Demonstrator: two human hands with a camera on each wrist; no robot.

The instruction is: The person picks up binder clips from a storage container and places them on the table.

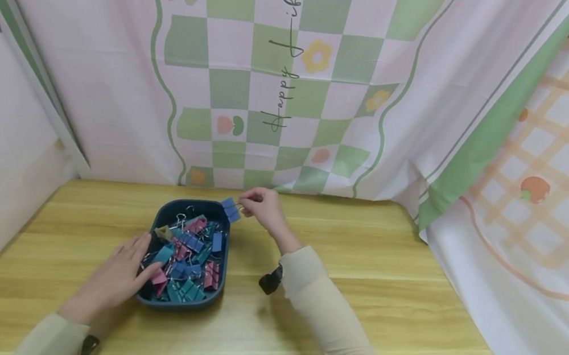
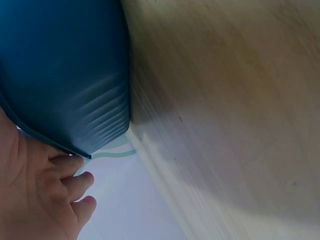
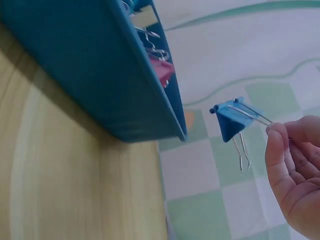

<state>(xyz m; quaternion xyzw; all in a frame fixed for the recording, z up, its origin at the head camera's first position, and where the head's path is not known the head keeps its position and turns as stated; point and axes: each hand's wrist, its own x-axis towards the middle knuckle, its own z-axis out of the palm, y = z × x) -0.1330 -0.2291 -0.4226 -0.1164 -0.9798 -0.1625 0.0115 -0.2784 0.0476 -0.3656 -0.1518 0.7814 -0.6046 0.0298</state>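
Note:
My right hand (image 1: 263, 207) pinches a blue binder clip (image 1: 230, 210) by one wire handle, between thumb and fingertips. The clip overlaps the far right corner of a dark blue box (image 1: 222, 286) in the head view. In the right wrist view the same clip (image 3: 235, 117) hangs beyond the box corner, its other handle pointing down. My left hand (image 1: 118, 270) rests on the box's left rim, its fingers fairly straight and the thumb reaching over the edge. Binder clips (image 1: 192, 242) in blue, teal, pink and one yellowish colour lie jumbled inside the box.
The box stands on a wooden table (image 1: 354, 310). A checked curtain (image 1: 273, 85) hangs behind the table's far edge, with white cloth (image 1: 6, 133) at the left and an orange-checked cloth (image 1: 547, 168) at the right. Black wrist straps (image 1: 270, 281) show below the sleeves.

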